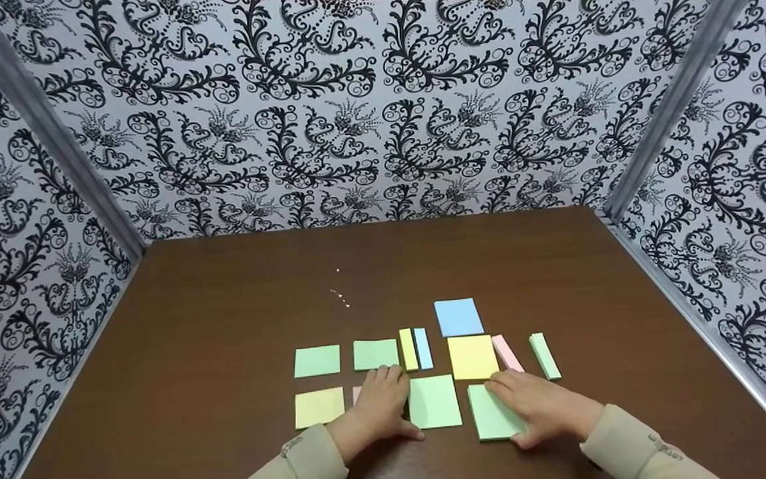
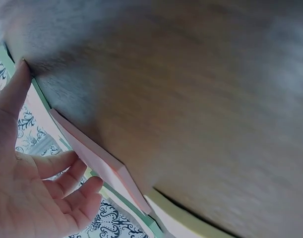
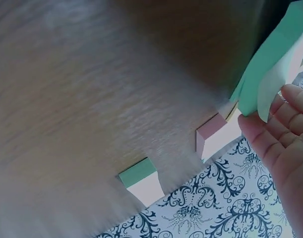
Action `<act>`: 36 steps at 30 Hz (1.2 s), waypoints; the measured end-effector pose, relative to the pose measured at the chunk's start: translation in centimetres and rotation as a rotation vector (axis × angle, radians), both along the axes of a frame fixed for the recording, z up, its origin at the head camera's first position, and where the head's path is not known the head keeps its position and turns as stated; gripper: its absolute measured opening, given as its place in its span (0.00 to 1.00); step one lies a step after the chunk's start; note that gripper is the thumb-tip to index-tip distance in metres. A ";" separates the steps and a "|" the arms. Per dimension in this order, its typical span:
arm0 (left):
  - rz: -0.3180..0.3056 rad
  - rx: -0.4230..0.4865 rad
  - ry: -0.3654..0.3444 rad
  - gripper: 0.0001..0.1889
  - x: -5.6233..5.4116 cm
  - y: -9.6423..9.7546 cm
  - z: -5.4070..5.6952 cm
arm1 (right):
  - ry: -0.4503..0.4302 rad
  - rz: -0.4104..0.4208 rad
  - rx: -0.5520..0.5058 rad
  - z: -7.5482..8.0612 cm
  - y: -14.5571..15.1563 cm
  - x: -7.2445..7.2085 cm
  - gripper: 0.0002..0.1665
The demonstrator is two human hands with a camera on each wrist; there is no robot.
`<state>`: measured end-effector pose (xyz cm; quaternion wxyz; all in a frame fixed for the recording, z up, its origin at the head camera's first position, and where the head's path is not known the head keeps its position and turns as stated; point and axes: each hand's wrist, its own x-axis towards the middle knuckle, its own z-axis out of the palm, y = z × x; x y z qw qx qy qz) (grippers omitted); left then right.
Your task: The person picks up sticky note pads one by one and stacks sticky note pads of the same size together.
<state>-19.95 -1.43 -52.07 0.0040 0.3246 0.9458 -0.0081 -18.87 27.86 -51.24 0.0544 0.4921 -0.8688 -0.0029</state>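
Observation:
My right hand [image 1: 546, 406] grips a light green sticky note pad [image 1: 495, 416] at the front right, fingers at its far edge and thumb at its near corner. Some sheets of this green pad [image 3: 272, 69] bend apart in the right wrist view. My left hand [image 1: 380, 407] lies beside another green pad [image 1: 435, 402], its thumb tip right at that pad's edge in the left wrist view and its other fingers loosely bent. A pink pad [image 2: 99, 158] stands close to those fingers and is mostly hidden under the hand in the head view.
Behind the hands lie a yellow pad [image 1: 474, 357], a blue pad [image 1: 459, 317] and narrow yellow, blue, pink and green [image 1: 545, 356] strips. Two green pads [image 1: 317, 361] and a pale yellow pad [image 1: 320, 407] sit to the left. Patterned walls enclose the brown table [image 1: 237, 299].

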 end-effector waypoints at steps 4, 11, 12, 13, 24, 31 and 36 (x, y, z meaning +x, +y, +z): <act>0.004 -0.004 -0.005 0.47 0.0 0.0 0.1 | -0.011 -0.023 -0.009 0.1 0.0 0.1 0.46; -0.006 -0.012 0.001 0.48 0.0 0.0 0.3 | -0.105 -0.075 0.052 0.1 -0.1 0.6 0.45; -0.005 -0.011 0.002 0.48 0.0 0.0 0.3 | -0.130 -0.093 0.064 0.2 -0.1 0.7 0.45; -0.004 -0.010 0.003 0.48 0.0 0.0 0.3 | -0.152 -0.110 0.074 0.4 -0.2 0.8 0.45; -0.002 -0.001 -0.004 0.49 0.0 -0.1 0.1 | -0.207 -0.535 -0.062 1.8 -2.9 1.7 0.32; -0.003 0.009 -0.032 0.49 -0.1 0.0 0.2 | -0.323 -0.867 -0.117 0.2 -5.4 1.8 0.45; 0.000 -0.002 -0.029 0.49 0.0 0.0 0.3 | -0.343 -0.915 -0.157 -0.4 -6.1 1.7 0.46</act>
